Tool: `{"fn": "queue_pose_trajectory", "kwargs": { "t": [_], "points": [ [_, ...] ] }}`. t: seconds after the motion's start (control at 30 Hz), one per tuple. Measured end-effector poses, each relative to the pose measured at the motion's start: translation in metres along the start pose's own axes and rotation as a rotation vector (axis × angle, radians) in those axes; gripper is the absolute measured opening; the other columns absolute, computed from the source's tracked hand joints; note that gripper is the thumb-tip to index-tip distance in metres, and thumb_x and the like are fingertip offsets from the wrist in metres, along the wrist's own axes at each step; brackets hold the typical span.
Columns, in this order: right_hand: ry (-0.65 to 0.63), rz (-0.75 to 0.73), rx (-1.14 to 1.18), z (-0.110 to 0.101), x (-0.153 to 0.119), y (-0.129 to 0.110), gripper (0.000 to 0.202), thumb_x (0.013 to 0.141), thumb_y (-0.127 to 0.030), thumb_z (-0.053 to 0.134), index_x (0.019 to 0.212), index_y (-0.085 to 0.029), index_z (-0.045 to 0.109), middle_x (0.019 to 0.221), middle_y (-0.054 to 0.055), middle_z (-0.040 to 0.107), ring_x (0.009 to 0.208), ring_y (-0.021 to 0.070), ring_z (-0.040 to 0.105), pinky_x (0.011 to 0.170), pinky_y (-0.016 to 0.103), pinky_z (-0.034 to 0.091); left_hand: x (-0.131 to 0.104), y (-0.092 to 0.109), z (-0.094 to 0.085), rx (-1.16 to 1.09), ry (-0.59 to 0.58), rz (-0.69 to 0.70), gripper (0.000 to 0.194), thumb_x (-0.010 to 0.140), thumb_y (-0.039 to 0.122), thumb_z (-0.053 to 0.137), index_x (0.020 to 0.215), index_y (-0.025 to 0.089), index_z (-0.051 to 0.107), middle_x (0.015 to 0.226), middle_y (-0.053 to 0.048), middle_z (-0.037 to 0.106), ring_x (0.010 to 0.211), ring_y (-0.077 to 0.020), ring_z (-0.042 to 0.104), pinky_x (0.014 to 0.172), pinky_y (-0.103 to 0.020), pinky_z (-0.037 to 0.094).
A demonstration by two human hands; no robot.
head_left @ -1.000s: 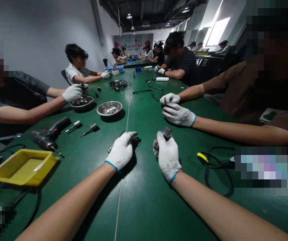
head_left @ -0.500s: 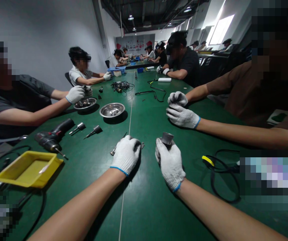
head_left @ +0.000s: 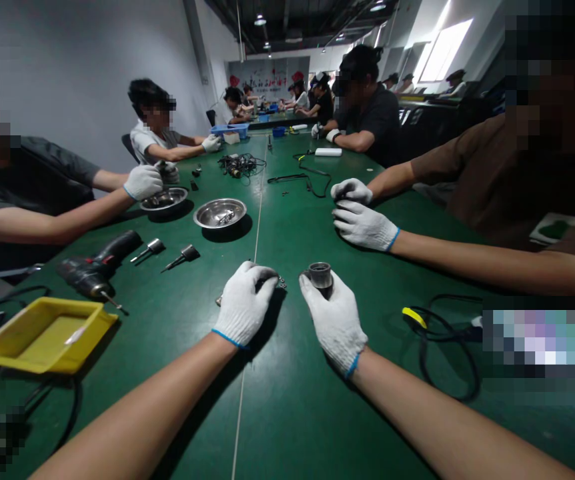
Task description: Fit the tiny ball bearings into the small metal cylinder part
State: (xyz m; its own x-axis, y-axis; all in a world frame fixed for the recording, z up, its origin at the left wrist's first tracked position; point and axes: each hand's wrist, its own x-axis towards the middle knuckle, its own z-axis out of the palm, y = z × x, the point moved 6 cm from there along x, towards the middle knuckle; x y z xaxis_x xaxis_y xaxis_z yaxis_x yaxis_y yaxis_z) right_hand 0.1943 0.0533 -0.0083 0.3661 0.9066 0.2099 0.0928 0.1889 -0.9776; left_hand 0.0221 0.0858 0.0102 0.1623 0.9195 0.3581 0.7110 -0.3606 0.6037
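Note:
My right hand [head_left: 335, 317], in a white glove, is closed around a dark metal cup-like cylinder [head_left: 320, 272], held upright with its round opening facing up. My left hand [head_left: 247, 300], gloved too, is low over the green table with its fingers bent together beside several small metal nuts [head_left: 282, 283]. Whatever its fingertips may hold is too small to make out. A thin metal tool [head_left: 219, 301] lies mostly hidden under the left hand.
At left are a yellow tray [head_left: 42, 333], a power drill [head_left: 92, 267] and two socket bits [head_left: 182, 257]. Steel bowls [head_left: 220, 215] stand farther back. A co-worker's gloved hands [head_left: 365, 223] are at right, near a cable [head_left: 422, 353].
The cylinder has tilted so that its opening shows more. My left hand has shifted slightly left and up, its thumb and fingers now reaching toward the nuts.

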Motion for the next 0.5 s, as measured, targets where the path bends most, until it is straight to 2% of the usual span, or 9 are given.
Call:
{"fn": "queue_pose_trajectory", "kwargs": {
  "t": [0.23, 0.5],
  "points": [
    [-0.062, 0.072, -0.027, 0.001, 0.002, -0.005, 0.041, 0.077, -0.061, 0.074, 0.075, -0.021, 0.064, 0.064, 0.001, 0.061, 0.066, 0.0204, 0.055, 0.064, 0.033, 0.047, -0.002, 0.005, -0.006, -0.165, 0.068, 0.085, 0.013, 0.096, 0.020, 0.068, 0.094, 0.019, 0.080, 0.093, -0.003, 0.073, 0.089, -0.0187, 0.072, 0.088, -0.029, 0.058],
    [-0.120, 0.086, -0.060, 0.007, 0.000, -0.004, 0.043, 0.077, -0.062, 0.071, 0.072, -0.020, 0.065, 0.070, 0.005, 0.068, 0.072, 0.0218, 0.058, 0.063, 0.032, 0.046, -0.012, 0.017, -0.010, -0.207, 0.149, 0.213, 0.012, 0.097, 0.017, 0.066, 0.095, 0.018, 0.078, 0.093, -0.003, 0.072, 0.086, -0.0167, 0.070, 0.083, -0.028, 0.057]
  ]
}}
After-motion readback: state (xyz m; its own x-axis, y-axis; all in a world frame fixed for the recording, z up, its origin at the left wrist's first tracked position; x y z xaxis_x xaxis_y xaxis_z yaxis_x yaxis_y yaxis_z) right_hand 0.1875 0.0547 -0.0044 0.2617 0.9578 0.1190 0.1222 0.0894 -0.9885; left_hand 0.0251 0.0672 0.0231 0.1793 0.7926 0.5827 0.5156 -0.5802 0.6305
